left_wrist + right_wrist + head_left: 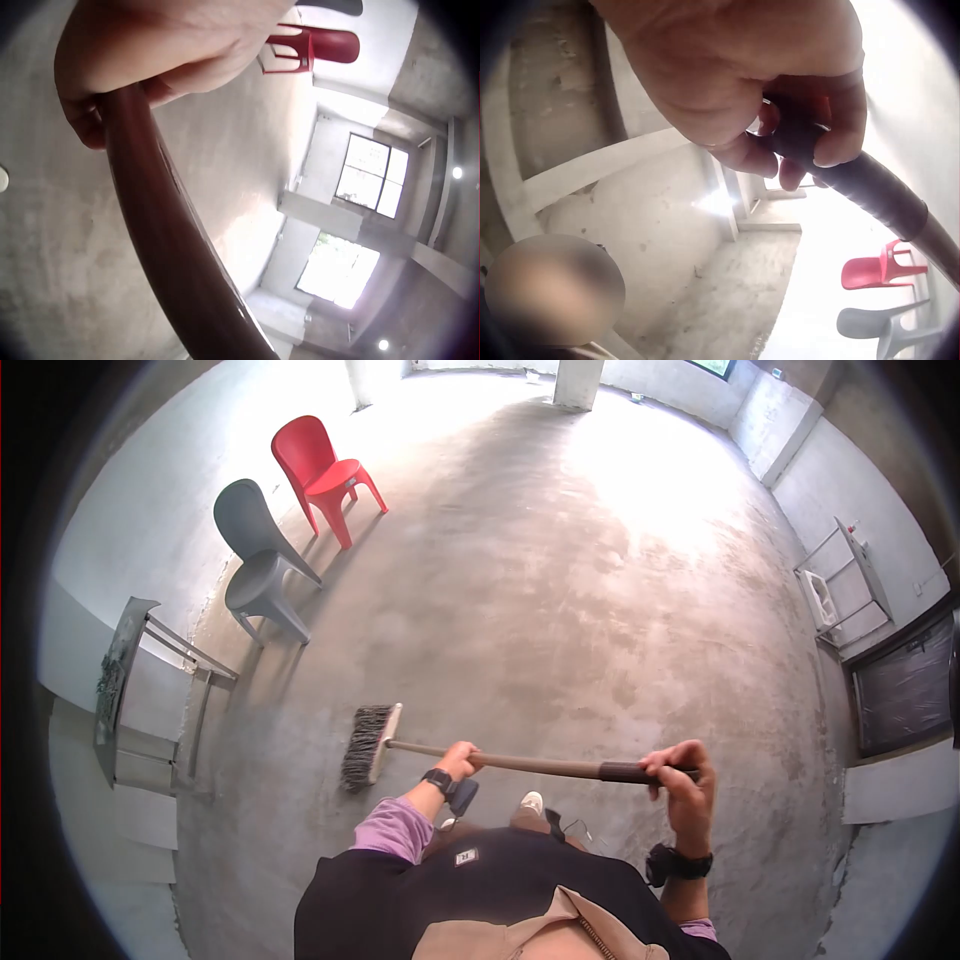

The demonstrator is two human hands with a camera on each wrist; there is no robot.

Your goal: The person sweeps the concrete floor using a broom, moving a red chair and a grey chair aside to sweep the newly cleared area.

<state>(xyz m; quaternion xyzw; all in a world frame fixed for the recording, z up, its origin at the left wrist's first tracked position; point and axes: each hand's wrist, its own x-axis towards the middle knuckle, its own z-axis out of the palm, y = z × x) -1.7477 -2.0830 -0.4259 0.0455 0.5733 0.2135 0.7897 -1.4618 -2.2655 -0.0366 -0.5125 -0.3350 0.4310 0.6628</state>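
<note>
A broom with dark bristles (366, 748) lies level across the front of the body in the head view, its brush head at the left, over the floor. The left hand (461, 760) grips the brown handle (540, 765) close to the brush; in the left wrist view that hand (172, 45) wraps round the pole (165, 225). Near the handle's far end, the right hand (686, 785) holds the dark ribbed grip (628, 771). The right wrist view shows the right hand's (757, 82) fingers curled round this grip (877, 191).
A grey chair (262, 582) and a red chair (330, 478) stand on the concrete floor (520, 610) at the left. Nearer on that side is a metal-legged table (125, 680). Against the right wall stands a frame rack (860, 575). One shoe (532, 801) shows below the handle.
</note>
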